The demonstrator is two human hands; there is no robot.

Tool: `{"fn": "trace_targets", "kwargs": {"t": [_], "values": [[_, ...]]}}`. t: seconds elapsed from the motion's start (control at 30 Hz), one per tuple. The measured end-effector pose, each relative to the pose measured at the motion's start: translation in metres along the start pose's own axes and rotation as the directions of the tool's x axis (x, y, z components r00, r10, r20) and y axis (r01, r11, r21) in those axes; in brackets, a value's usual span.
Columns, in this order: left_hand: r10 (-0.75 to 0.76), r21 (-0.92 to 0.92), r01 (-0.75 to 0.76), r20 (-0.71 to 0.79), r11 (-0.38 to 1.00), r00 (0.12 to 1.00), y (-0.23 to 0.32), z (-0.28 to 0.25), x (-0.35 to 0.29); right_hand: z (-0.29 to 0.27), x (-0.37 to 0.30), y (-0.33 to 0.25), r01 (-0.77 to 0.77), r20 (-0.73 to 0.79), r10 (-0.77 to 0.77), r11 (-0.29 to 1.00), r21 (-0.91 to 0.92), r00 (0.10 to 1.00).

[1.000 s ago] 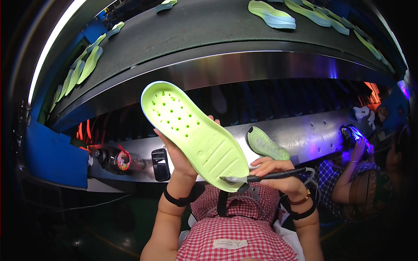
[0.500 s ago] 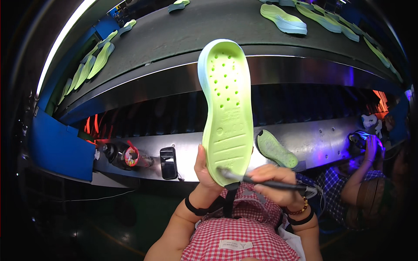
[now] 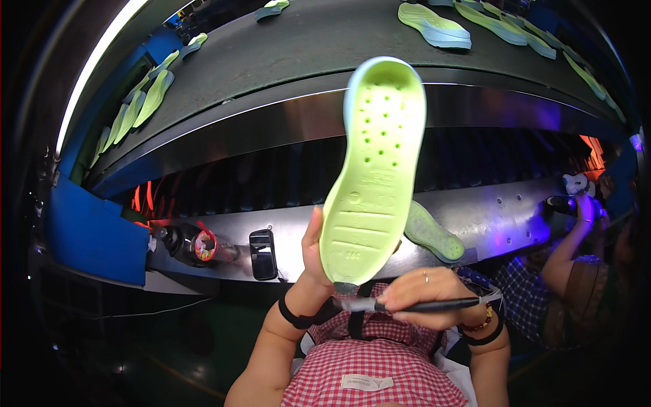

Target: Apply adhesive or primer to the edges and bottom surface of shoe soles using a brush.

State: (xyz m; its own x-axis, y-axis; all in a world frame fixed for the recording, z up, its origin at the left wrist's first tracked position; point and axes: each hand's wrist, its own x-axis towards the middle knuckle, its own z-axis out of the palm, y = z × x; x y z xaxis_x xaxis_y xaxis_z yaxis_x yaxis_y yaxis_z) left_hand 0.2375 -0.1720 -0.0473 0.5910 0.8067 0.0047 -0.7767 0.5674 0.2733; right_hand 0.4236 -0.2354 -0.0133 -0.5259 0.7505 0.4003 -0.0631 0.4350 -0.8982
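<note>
My left hand (image 3: 314,252) is closed round the lower left edge of a pale green shoe sole (image 3: 366,217), held up and leaning slightly right. The sole has a light blue side wall, small holes at its far end and a dark grey patch at its near tip. In my right hand (image 3: 427,293) is a brush (image 3: 441,306) with a black handle and a metal neck. Its dark bristles are blurred and point left, just below the sole's near tip. A second green sole (image 3: 437,236) lies on the bench behind, partly hidden by the held one.
A metal bench (image 3: 298,234) carries a black phone (image 3: 262,254), a dark bottle (image 3: 178,243) and a cup with a red straw (image 3: 206,245). Beyond runs a dark conveyor belt (image 3: 305,44) with several soles (image 3: 434,27). At right, a co-worker's hand (image 3: 584,207) holds a dark object.
The held sole has shifted right and tilted that way. My right hand has brought the brush off the sole's lower surface, down toward me. The co-worker's hand at right has moved slightly.
</note>
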Motion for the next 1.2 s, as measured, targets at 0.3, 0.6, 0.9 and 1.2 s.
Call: {"fn": "trace_targets", "kwargs": {"t": [0.3,0.6,0.9,1.2], "values": [[-0.455,0.323,0.510,-0.233,0.797,0.859,0.014,-0.011,-0.003,-0.030,0.001,-0.011,-0.140,0.343,0.225,0.956,-0.256,0.912],[-0.542,0.405,0.652,-0.362,0.642,0.758,0.020,-0.001,-0.006,-0.052,-0.007,-0.012,-0.079,0.433,0.244,0.928,-0.365,0.868],[-0.460,0.546,0.592,-0.373,0.593,0.805,0.036,-0.002,-0.011,-0.076,-0.012,0.001,-0.108,0.346,0.258,0.911,-0.399,0.902],[-0.480,0.057,0.510,-0.262,0.858,0.837,0.005,-0.031,-0.008,-0.039,-0.018,0.009,-0.568,0.037,0.571,0.804,0.178,0.820]]}}
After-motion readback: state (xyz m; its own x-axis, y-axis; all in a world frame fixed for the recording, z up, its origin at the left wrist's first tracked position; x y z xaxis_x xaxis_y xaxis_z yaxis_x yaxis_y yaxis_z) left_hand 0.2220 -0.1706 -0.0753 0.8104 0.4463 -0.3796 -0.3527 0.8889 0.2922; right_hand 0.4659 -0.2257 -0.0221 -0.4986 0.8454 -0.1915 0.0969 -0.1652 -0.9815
